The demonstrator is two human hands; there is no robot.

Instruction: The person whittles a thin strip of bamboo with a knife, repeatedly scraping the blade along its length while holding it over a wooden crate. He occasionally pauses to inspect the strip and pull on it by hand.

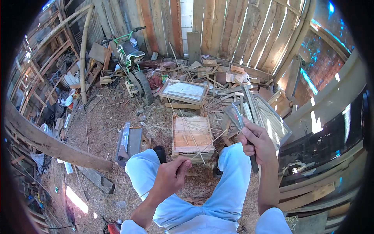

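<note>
My right hand (257,142) is wrapped round the handle of a knife (237,119), its broad blade pointing up and to the left. Over my left thigh, my left hand (171,175) is closed with the thumb on top; a thin strip seems to come out below it, but its hold is hard to make out. Between my knees stands a wooden box (191,134) with thin sticks (193,136) lying across its top. Behind the box is a framed white panel (184,89).
A small bike (134,58) leans near the plank wall (218,27). Scrap wood (230,78) is piled at the back. A grey tray (134,140) sits by my left knee, and a wooden beam (58,144) crosses the left side. Boards (311,195) are stacked at right.
</note>
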